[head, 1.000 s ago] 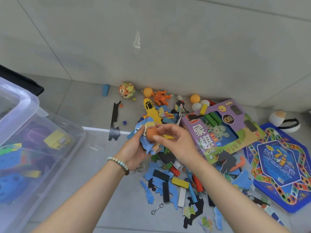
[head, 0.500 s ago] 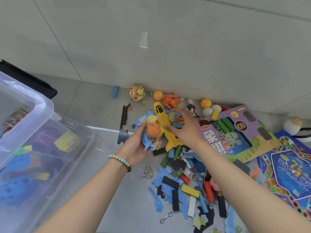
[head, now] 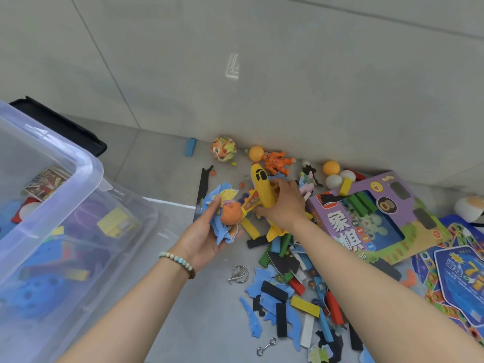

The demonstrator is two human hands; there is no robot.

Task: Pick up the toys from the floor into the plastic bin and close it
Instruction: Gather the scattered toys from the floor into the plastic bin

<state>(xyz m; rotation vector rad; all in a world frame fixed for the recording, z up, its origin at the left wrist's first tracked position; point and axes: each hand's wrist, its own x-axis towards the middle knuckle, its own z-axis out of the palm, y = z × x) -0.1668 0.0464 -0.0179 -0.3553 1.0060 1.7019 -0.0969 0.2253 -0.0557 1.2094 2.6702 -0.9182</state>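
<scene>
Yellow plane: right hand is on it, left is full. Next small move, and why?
Probably lift the plane clear of the pile and swing it left to the bin. The right hand is already wrapped around its body, the left hand holds blue pieces and an orange toy, and the bin stands open on the left.
</scene>
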